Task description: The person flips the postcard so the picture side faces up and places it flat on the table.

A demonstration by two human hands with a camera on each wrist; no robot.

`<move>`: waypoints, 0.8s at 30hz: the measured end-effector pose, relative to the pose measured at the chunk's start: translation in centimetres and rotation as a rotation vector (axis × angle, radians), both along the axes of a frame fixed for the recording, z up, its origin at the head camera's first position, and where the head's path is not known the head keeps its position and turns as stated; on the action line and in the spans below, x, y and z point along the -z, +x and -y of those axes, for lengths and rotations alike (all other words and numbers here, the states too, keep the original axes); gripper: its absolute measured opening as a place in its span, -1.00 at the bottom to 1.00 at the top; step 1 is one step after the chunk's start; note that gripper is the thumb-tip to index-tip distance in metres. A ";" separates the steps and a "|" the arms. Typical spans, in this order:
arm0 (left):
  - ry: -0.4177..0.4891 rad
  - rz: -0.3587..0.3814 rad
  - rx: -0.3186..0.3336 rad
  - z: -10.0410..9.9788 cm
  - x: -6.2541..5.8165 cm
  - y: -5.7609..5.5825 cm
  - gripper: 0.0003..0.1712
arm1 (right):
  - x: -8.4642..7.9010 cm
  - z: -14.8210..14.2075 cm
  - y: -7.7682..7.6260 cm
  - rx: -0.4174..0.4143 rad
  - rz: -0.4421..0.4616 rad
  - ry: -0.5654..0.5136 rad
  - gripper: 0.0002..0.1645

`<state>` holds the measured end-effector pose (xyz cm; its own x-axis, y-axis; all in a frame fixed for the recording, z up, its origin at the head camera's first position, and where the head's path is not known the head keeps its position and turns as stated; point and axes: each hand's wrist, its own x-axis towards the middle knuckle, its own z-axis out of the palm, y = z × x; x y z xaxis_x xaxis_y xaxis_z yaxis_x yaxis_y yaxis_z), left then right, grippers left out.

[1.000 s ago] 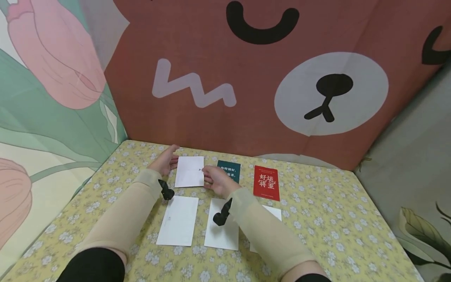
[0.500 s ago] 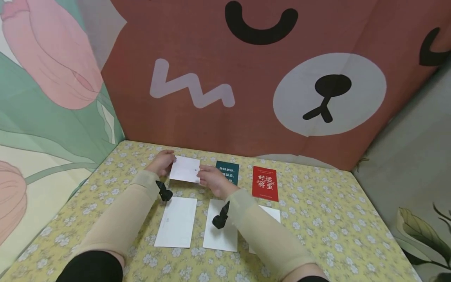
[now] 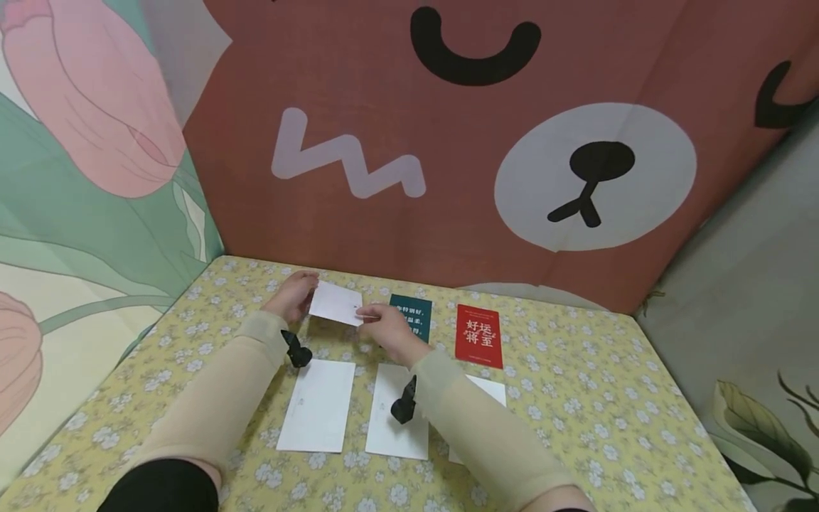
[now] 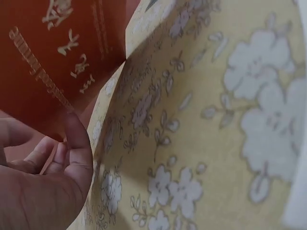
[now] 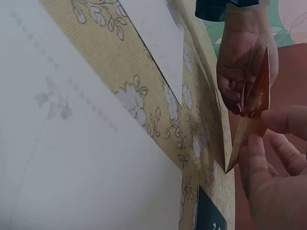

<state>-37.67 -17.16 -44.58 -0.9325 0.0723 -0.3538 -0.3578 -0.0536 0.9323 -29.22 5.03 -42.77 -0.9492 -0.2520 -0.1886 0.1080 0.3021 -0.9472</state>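
Between my two hands a card [image 3: 335,301] is held up off the table, its white face upward and tilted. Its underside is orange-red with pale gold lettering, as the left wrist view shows the card [image 4: 43,67] from below. My left hand [image 3: 294,295] grips its left edge, fingertips against the lower side. At the right edge, my right hand [image 3: 395,333] pinches it between thumb and fingers. Just behind the right hand lies a dark teal card [image 3: 419,307] with white writing, partly covered by that hand.
A red card [image 3: 478,336] with white characters lies to the right. Nearer me is a row of white cards: one left [image 3: 316,405], a middle card [image 3: 387,430] and a right card [image 3: 489,388], the last two partly hidden by my right arm. A floral cloth [image 3: 589,405] covers the table.
The card between my hands was nearly face-on a second ago; it has since tilted flatter, its near edge rising away from me. Both hands have kept hold. The other cards stayed put.
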 end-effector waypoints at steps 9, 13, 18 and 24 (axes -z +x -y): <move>0.139 0.072 -0.094 0.2 -0.1 0.1 -0.38 | -0.3 -0.9 -0.2 0.040 -0.021 -0.075 -0.70; 0.189 0.056 -0.125 0.4 -0.4 0.5 -0.48 | -0.8 -1.5 -0.9 0.083 -0.015 -0.183 -0.73; 0.190 0.012 -0.068 0.7 -0.7 1.3 -0.50 | -1.3 -2.1 -1.8 0.177 -0.055 -0.302 -0.86; 0.113 -0.063 -0.004 0.5 -0.8 1.8 -0.39 | -1.9 -2.8 -2.4 0.274 -0.144 -0.315 -0.89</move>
